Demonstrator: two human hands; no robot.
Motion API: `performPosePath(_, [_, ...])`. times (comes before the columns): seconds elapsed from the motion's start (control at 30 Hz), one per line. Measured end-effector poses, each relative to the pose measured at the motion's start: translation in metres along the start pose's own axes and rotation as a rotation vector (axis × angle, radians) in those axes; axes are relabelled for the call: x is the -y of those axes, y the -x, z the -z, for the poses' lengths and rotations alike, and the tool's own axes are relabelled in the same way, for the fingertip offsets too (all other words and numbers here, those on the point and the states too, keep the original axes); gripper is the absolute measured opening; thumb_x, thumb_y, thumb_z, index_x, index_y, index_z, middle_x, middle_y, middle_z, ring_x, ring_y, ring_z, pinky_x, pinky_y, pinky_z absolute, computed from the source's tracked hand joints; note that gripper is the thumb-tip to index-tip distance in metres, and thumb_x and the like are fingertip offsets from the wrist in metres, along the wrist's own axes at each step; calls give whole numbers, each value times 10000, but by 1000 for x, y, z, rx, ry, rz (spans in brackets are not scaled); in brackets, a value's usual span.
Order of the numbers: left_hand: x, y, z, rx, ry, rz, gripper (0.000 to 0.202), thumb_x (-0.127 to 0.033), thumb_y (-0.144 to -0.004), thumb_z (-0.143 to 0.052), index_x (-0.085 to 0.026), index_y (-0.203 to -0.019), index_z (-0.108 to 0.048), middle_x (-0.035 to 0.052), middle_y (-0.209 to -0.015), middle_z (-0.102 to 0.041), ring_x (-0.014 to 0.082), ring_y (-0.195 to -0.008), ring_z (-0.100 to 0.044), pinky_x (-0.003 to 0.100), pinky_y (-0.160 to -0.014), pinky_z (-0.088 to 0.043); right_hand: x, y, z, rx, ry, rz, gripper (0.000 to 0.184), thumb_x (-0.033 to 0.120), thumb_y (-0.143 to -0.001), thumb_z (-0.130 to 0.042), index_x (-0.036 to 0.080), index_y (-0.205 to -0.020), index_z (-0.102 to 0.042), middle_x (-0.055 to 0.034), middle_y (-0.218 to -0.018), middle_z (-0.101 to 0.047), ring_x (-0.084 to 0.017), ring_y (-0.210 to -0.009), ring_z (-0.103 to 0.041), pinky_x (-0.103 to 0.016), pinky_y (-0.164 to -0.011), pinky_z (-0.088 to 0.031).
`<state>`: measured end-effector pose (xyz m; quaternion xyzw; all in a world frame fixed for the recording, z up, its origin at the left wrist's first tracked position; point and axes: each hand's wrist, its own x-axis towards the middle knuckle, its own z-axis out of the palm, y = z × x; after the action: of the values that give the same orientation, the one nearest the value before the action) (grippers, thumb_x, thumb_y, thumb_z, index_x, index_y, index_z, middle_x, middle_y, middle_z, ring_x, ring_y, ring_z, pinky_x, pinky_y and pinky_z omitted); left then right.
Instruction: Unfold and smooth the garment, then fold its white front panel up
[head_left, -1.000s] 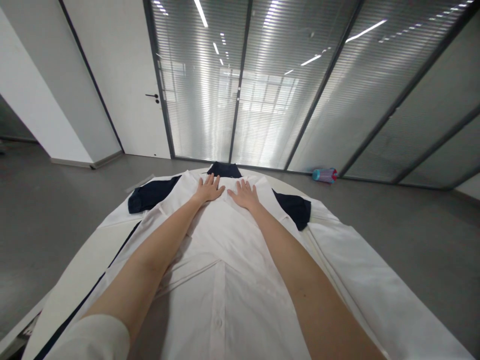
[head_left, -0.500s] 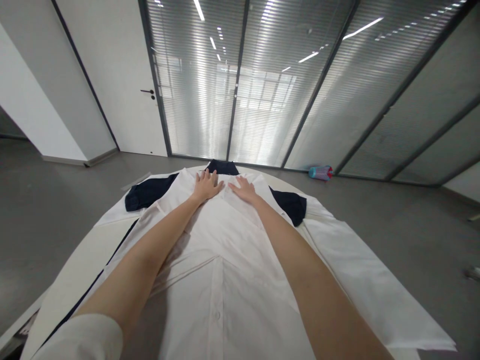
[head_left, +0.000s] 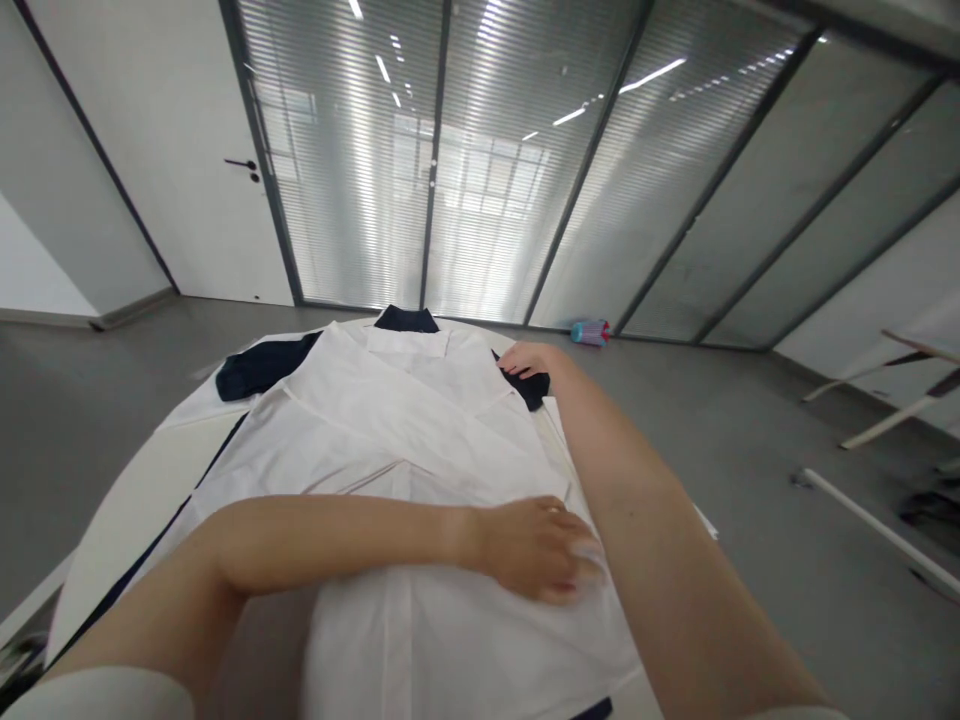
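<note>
A white button-up shirt (head_left: 360,400) lies spread out on the round-edged table, its placket running down the middle. Under it a navy shirt shows its collar (head_left: 406,319) and left sleeve (head_left: 266,368). My right hand (head_left: 536,360) is at the right shoulder, fingers bent down over the navy right sleeve (head_left: 534,388); its thumb is hidden. Across the shirt's lower front reaches my left hand (head_left: 544,550), its curled fingers closed on white cloth at the right side edge and slightly smeared by motion. My right forearm covers most of the cloth on that side.
The pale table top (head_left: 142,495) shows at the left. Beyond stand a glass partition (head_left: 480,230) and a white door (head_left: 187,200). A blue-and-red bundle (head_left: 590,332) lies on the floor by the glass. Pale furniture legs (head_left: 889,420) are at the right.
Both hands have left the shirt's collar area. My right hand moved right to the navy sleeve; my left came down and across to the right edge. The view turned right.
</note>
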<state>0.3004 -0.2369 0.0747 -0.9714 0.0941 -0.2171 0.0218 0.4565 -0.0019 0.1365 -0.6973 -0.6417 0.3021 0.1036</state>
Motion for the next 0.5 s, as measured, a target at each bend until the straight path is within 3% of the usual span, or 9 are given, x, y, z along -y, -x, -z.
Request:
performPosePath(0.07, [-26,-12,-10,13,18,-47,216,-339,-924,-580,-178,-1026,-682,78,-1051,-685,213,-966,-634,360,-859,-466,0,12,1,88,-37,-17,170,299,-786,-783,174,-887,-729,-77,-973,-745,-178,-892,-700,-278,-755,-584])
performPosePath(0.13, [-36,-20,-15,36,28,-44,169,-302,-896,-585,-170,-938,-681,76,-971,-685,204,-898,-632,346,-858,-465,1,19,-1,68,0,-17,181,282,-764,-807,164,-876,-727,-78,-996,-741,-191,-932,-689,-276,-774,-578])
performPosePath(0.33, [-31,-31,-14,78,3,29,186,-352,-849,-638,-170,-858,-674,101,-1029,-674,246,-963,-609,394,-905,-437,9,26,-11,8,151,-35,173,249,-756,-818,139,-859,-732,-80,-899,-743,-205,-856,-699,-278,-726,-578])
performPosePath(0.5, [-29,-16,4,1,-45,-20,180,-323,-938,-617,-186,-847,-689,73,-1074,-672,208,-968,-608,381,-906,-423,15,28,-9,-6,149,-41,201,287,-789,-792,151,-925,-734,-73,-878,-746,-182,-805,-709,-273,-709,-587])
